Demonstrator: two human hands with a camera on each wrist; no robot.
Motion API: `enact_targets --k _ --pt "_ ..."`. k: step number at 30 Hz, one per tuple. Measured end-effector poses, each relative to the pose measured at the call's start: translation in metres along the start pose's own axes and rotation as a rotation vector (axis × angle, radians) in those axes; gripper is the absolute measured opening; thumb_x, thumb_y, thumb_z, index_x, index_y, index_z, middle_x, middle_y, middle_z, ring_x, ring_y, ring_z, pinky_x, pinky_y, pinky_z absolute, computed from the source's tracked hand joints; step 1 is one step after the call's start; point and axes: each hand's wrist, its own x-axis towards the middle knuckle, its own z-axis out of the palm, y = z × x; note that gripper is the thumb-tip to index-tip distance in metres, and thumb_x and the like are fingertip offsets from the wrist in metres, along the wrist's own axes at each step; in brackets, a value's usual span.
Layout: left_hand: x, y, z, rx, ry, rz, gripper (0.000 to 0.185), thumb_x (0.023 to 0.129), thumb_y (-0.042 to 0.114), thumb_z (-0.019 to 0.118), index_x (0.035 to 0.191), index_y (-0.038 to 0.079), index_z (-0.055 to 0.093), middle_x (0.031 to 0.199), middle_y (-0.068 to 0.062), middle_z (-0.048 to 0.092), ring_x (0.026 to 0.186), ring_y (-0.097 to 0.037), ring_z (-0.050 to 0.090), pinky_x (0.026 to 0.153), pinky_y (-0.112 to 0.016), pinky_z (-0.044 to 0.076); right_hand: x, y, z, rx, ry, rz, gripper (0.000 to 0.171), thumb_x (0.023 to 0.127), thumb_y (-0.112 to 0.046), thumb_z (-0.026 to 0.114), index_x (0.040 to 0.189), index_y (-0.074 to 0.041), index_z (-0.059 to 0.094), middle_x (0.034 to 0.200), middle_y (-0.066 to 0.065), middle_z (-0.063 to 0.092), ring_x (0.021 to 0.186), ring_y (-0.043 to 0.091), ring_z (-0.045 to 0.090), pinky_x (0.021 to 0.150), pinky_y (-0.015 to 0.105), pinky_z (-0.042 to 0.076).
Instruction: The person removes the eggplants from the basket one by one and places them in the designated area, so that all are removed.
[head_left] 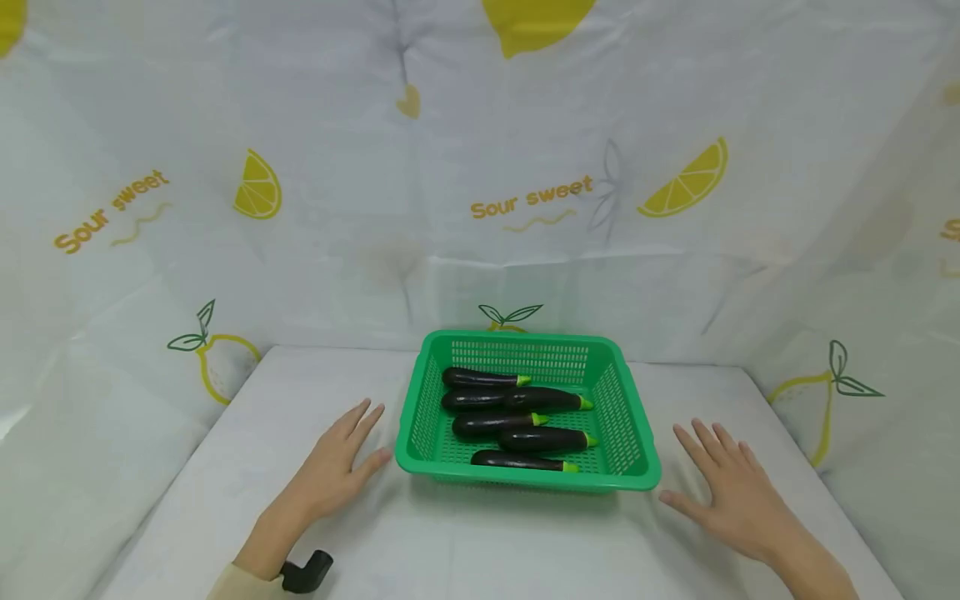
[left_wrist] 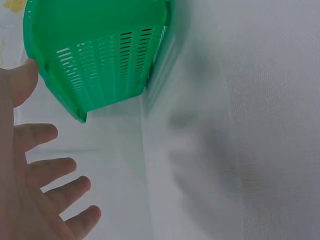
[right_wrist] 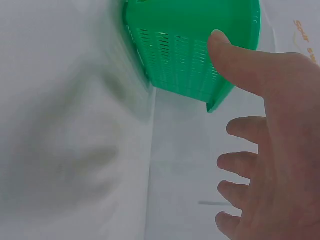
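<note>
A green plastic basket [head_left: 525,477] with slotted walls stands on the white table, in the middle of the head view. Several dark purple eggplants [head_left: 543,439] with bright green stem ends lie in it, all roughly sideways. To the basket's left, my left hand [head_left: 330,471] is held with spread fingers and nothing in it, its thumb tip just short of the rim. My right hand [head_left: 731,496] is likewise spread and holds nothing, right of the basket's near corner. Both wrist views show the basket's outer wall [left_wrist: 100,65] beyond the thumb; the eggplants are hidden there.
A white cloth [head_left: 375,250] printed with lemons and lettering hangs behind the table and along both sides. Bare table surface [head_left: 480,550] shows in front of the basket. A black strap piece [head_left: 306,573] sits at the left wrist beside a beige sleeve [head_left: 243,583].
</note>
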Motion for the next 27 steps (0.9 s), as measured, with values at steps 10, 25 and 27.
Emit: enact_targets --k 10,25,27 --pt "0.015 0.013 -0.001 -0.088 0.147 0.05 0.046 0.106 0.031 0.055 0.146 0.006 0.053 0.147 -0.015 0.052 0.136 -0.038 0.048 0.105 -0.06 0.042 0.008 -0.005 -0.024 0.041 0.041 -0.043 0.084 0.094 -0.046 0.071 0.153 0.004 0.037 0.153 0.039 0.032 0.141 0.058 0.024 0.116 0.07 0.011" --pt "0.033 0.021 0.009 -0.243 0.278 0.098 0.038 0.1 0.022 0.067 0.134 0.007 0.062 0.131 -0.009 0.062 0.11 -0.028 0.063 0.086 -0.051 0.055 0.025 -0.039 -0.048 0.007 0.179 -0.06 0.063 0.098 -0.038 0.069 0.143 0.002 0.052 0.142 0.032 0.049 0.127 0.054 0.046 0.098 0.07 0.039" --pt "0.034 0.021 0.012 -0.288 0.272 0.081 0.038 0.1 0.021 0.067 0.135 0.005 0.061 0.131 -0.009 0.061 0.11 -0.029 0.063 0.086 -0.052 0.055 0.029 -0.044 -0.051 0.011 0.203 -0.075 0.061 0.098 -0.037 0.069 0.142 0.002 0.054 0.141 0.031 0.051 0.126 0.052 0.047 0.098 0.069 0.04"
